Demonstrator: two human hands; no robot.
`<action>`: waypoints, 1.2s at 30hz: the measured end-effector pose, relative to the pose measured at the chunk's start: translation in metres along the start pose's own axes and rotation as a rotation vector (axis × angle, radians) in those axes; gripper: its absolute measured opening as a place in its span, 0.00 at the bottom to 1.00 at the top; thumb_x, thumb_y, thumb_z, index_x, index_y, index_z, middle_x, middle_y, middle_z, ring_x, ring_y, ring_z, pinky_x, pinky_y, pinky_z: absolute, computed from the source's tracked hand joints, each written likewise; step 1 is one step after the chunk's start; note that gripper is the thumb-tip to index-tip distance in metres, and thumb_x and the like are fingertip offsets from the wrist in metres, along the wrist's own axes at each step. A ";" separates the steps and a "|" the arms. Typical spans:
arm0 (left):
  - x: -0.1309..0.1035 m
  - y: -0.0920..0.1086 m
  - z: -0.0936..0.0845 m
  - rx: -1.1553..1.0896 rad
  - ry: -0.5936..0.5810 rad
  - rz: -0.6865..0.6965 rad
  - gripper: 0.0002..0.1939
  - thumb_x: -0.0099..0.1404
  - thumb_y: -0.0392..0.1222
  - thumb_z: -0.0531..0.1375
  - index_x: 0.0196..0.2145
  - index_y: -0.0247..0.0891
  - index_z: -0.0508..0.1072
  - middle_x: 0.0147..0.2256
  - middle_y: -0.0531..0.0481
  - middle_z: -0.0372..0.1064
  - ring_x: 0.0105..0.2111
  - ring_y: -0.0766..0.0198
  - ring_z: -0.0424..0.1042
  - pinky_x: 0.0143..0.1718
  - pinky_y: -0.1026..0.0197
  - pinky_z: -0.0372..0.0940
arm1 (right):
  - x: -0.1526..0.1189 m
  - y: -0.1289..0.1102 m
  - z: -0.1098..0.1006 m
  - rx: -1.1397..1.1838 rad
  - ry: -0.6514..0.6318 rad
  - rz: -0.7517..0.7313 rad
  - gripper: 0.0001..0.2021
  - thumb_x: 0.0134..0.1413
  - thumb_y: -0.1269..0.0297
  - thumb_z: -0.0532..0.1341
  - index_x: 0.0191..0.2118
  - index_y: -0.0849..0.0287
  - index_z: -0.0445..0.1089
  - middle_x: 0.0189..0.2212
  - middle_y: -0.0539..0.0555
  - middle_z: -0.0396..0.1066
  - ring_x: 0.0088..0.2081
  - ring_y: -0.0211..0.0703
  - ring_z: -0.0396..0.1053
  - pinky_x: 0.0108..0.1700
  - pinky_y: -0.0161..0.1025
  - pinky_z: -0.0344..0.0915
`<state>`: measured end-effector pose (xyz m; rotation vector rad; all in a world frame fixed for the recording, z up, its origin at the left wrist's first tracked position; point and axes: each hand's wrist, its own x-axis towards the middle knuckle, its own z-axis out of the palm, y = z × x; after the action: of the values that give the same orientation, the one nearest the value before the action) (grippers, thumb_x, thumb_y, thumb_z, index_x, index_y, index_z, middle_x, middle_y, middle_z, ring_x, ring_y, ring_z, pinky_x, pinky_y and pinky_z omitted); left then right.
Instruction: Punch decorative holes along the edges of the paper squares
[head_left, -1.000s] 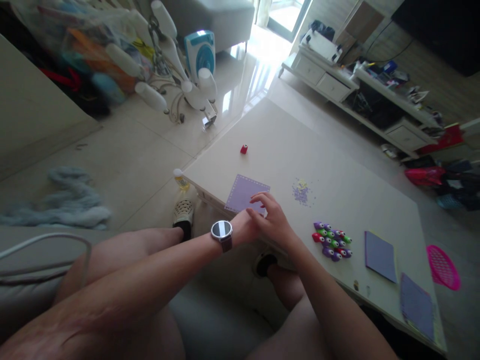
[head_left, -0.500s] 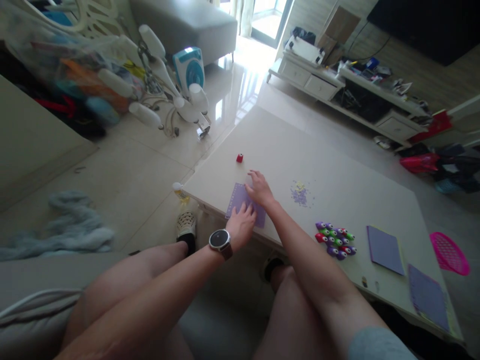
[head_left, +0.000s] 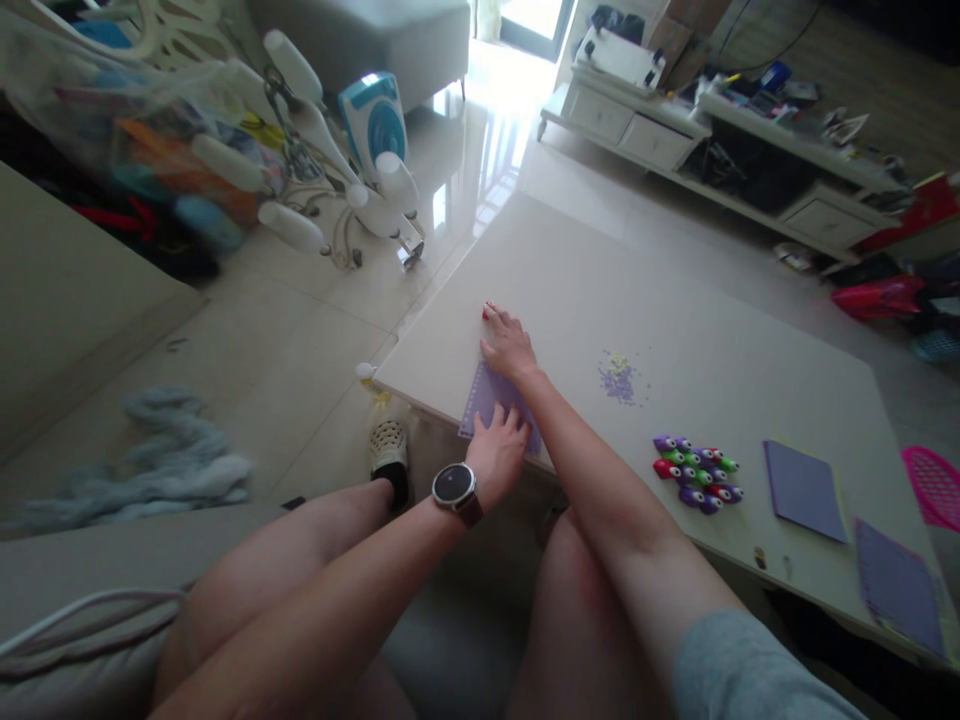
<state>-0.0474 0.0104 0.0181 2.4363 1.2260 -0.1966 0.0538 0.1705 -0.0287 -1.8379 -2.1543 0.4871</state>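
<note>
A purple sheet (head_left: 484, 392) with a row of small holes along its left edge lies at the table's near edge. My left hand (head_left: 498, 448), with a watch on the wrist, rests on it with fingers spread. Beyond the sheet, my right hand (head_left: 510, 343) reaches forward, its fingertips over a small red piece (head_left: 486, 312). The fingers mostly cover that piece, and my thumb lies apart from it. My right forearm crosses above the sheet's right part.
Purple and yellow paper bits (head_left: 619, 380) lie scattered mid-table. To the right are a cluster of red, green and purple pieces with white eye-like spots (head_left: 697, 473), a purple stack (head_left: 805, 490) and another purple sheet (head_left: 898, 588). A bottle (head_left: 367, 375) stands beyond the left edge.
My right hand has moved forward from the purple sheet to the small red piece, which its fingers now partly cover. My left hand remains on the sheet. The view has shifted slightly.
</note>
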 end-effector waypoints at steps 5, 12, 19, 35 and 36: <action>-0.001 0.006 0.001 0.006 -0.012 -0.009 0.28 0.74 0.34 0.51 0.70 0.35 0.64 0.72 0.29 0.56 0.73 0.35 0.53 0.66 0.26 0.60 | -0.005 -0.002 -0.004 -0.035 0.053 0.043 0.32 0.62 0.68 0.59 0.72 0.57 0.60 0.68 0.66 0.62 0.66 0.65 0.59 0.64 0.66 0.65; 0.000 0.011 0.004 0.027 0.005 -0.009 0.27 0.73 0.31 0.51 0.68 0.35 0.66 0.70 0.29 0.58 0.72 0.34 0.54 0.64 0.24 0.62 | -0.009 0.014 -0.005 -0.001 0.090 0.019 0.17 0.65 0.73 0.54 0.54 0.61 0.75 0.56 0.66 0.68 0.57 0.56 0.66 0.62 0.52 0.66; 0.004 0.012 -0.005 0.024 0.011 -0.027 0.25 0.72 0.27 0.50 0.63 0.38 0.69 0.65 0.31 0.63 0.68 0.37 0.59 0.60 0.23 0.67 | -0.054 0.054 -0.043 0.076 0.163 -0.017 0.14 0.62 0.75 0.56 0.49 0.62 0.76 0.48 0.63 0.74 0.47 0.50 0.72 0.57 0.47 0.70; 0.010 0.022 -0.006 0.007 0.002 0.067 0.22 0.73 0.24 0.48 0.55 0.38 0.74 0.56 0.35 0.67 0.57 0.48 0.66 0.53 0.43 0.75 | -0.211 0.098 -0.085 0.200 0.013 0.054 0.08 0.57 0.77 0.65 0.38 0.56 0.74 0.37 0.55 0.79 0.40 0.45 0.76 0.47 0.42 0.70; 0.011 0.019 -0.006 -0.001 0.000 0.074 0.21 0.73 0.25 0.48 0.54 0.38 0.75 0.55 0.36 0.68 0.57 0.48 0.66 0.53 0.45 0.75 | -0.209 0.097 -0.083 0.181 -0.012 0.012 0.09 0.57 0.79 0.64 0.38 0.57 0.74 0.37 0.54 0.78 0.40 0.45 0.75 0.47 0.41 0.69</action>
<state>-0.0260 0.0103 0.0259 2.4758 1.1331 -0.1741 0.2085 -0.0157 0.0095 -1.7544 -2.0344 0.6739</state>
